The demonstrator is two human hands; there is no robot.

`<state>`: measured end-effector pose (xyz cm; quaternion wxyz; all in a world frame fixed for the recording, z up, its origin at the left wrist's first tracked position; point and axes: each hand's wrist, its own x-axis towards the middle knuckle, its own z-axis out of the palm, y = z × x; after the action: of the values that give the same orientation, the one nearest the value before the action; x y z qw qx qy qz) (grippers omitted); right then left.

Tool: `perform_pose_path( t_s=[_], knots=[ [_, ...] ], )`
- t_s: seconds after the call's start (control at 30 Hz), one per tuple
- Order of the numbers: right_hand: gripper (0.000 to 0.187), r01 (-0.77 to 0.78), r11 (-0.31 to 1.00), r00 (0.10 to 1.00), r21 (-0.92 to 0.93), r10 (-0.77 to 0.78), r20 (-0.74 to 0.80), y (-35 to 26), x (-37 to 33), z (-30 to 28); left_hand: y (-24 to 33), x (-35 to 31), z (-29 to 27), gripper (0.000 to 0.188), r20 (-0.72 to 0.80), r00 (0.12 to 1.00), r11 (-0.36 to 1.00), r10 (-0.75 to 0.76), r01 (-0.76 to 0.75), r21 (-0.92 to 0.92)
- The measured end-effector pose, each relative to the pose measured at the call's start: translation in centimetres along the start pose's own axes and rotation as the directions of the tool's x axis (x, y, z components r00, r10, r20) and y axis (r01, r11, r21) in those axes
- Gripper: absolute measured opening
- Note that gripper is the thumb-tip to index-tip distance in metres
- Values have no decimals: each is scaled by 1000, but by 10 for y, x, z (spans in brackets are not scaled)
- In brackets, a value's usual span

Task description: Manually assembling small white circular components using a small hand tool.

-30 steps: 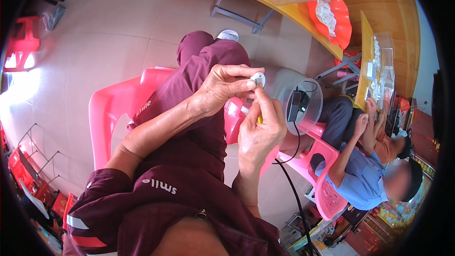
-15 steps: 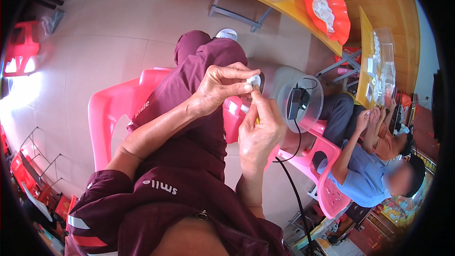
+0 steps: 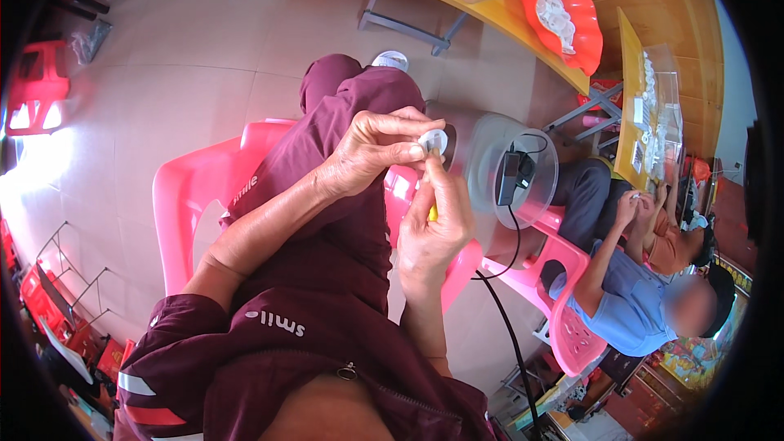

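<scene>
A small white round plastic piece (image 3: 435, 140) is pinched between the thumb and fingers of my left hand (image 3: 371, 149). It stands tilted, with its round face partly showing. My right hand (image 3: 437, 233) is closed around a slim tool with a yellow handle (image 3: 433, 213). The tool's working end is hidden among the fingers, so its exact kind does not show. My right fingertips touch or nearly touch the lower edge of the white piece.
A yellow table (image 3: 498, 12) ahead holds a clear bin of white pieces and a red scalloped bowl (image 3: 590, 24). At right, a clear round container (image 3: 549, 188) has a black power adapter (image 3: 510, 180) on it. Co-workers sit beyond, near a pink chair (image 3: 576, 343).
My right hand has shifted left and slightly down, showing more of the yellow handle. The white piece has turned a little, and my left hand stays nearly in place.
</scene>
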<state>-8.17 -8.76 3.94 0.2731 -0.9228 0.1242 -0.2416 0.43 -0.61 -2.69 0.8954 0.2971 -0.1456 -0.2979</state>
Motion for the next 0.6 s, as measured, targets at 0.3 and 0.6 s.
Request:
perform_pose_path(
  t_s=[0.3, 0.6],
  knots=[
    [37, -65, 998, 997, 18, 64, 41, -6, 4, -6, -1, 1, -2, 32, 31, 999, 1000, 18, -19, 24],
    [31, -118, 992, 987, -42, 122, 104, 2, 7, -13, -4, 0, 2, 32, -14, 997, 964, 78, -72, 256]
  ],
)
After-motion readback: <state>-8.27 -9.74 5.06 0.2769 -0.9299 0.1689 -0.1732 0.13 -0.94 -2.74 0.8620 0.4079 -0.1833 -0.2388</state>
